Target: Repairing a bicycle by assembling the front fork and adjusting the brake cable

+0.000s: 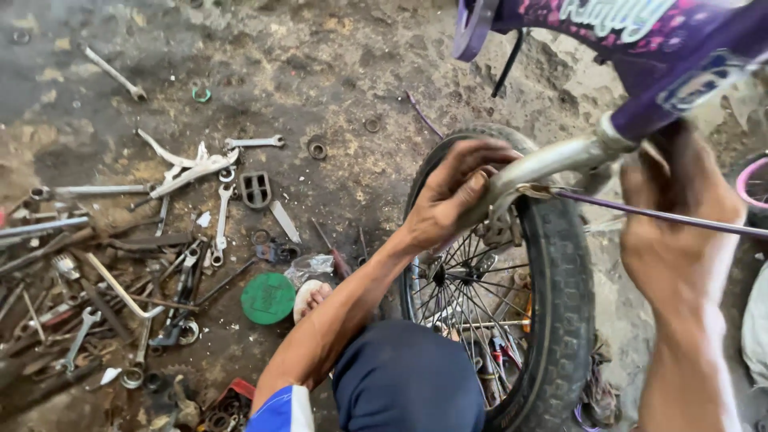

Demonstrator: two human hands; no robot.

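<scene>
Soft even daylight, motion-blurred right edge

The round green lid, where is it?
In the head view, the round green plastic lid lies on the dirt floor, left of the black bicycle wheel, beside scattered wrenches.

Single head-worn view, looking steeply down, close over bicycle wheel (552,272)
</scene>
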